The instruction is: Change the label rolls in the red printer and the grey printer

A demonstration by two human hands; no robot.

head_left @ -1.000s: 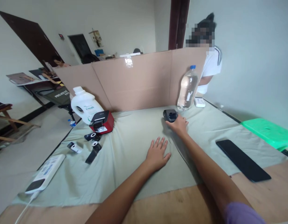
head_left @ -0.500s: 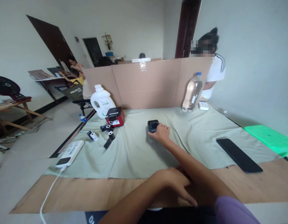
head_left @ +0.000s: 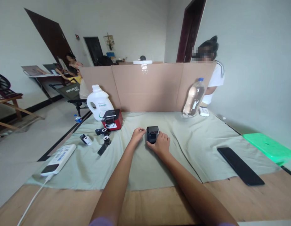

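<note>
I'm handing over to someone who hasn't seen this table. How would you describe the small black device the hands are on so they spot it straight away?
Start at the cardboard screen standing across the far edge of the green cloth. Come toward the camera to the cloth's middle: the small black device lies there, the right hand on it and the left hand beside it. Unlike the red printer to its left, it is all black.

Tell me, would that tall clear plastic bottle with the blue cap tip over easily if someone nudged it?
Probably yes. The tall clear plastic bottle with the blue cap is narrow for its height and stands on soft, wrinkled green cloth, so a push near the top would likely topple it. It looks largely full, so it would feel fairly heavy. Lying down, its round body could roll.
</note>
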